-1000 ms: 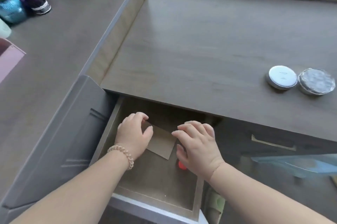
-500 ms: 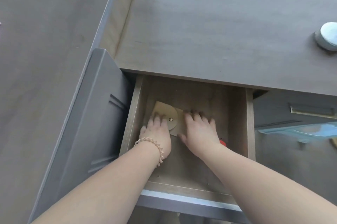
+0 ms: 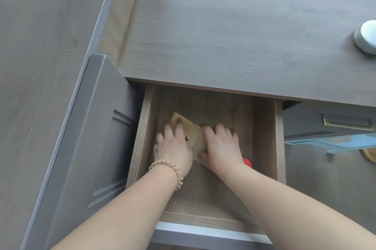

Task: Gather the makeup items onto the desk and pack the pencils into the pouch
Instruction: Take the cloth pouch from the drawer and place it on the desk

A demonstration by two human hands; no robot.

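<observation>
Head view: both hands down flat on tan pouch (image 3: 194,138) inside open drawer (image 3: 262,127), left hand (image 3: 173,146) and right hand (image 3: 220,146) now pressing, no closed grip yet; flap newly exposed; lift to tabletop (image 3: 223,26) likely next.

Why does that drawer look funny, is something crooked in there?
Yes. The tan pouch lies slanted across the drawer floor, not square with its sides. Both hands, left and right, rest on it. Nothing looks spilled or broken.
</observation>
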